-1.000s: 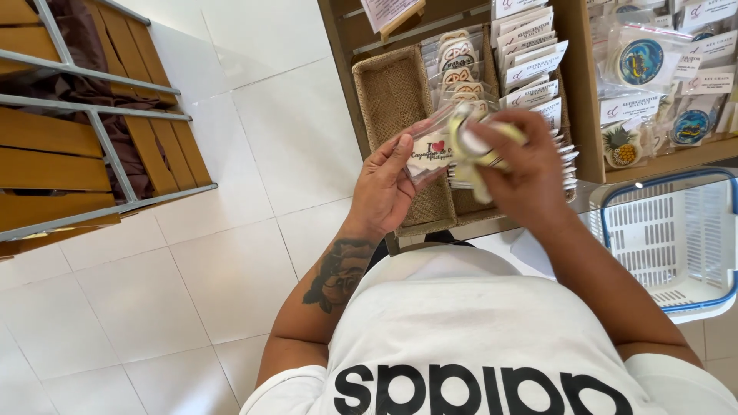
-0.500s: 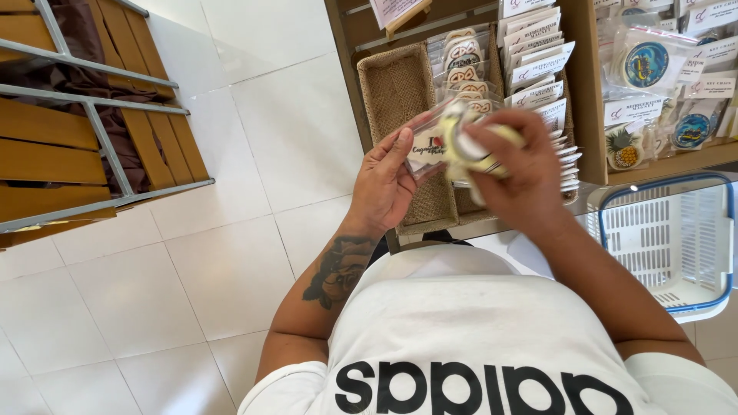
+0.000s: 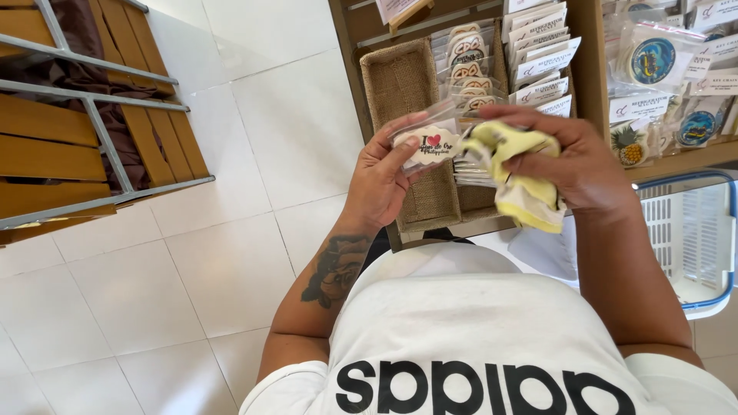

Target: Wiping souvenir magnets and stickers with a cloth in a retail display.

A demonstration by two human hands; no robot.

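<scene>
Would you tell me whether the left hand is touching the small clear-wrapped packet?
Touching. The head view shows the left hand gripping the clear-wrapped packet, thumb across its front and fingertips at its top edge, with no gap.

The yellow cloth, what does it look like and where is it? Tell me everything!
The soft pale yellow cloth looks like thin fabric, crumpled and folded into a loose bunch. The person's right hand grips it from above, with fingers wrapped over the top; a flap hangs below the hand. One end reaches toward the clear-wrapped white oval souvenir held in the left hand; whether they touch is unclear. It sits in the air before the wooden display shelf.
</scene>
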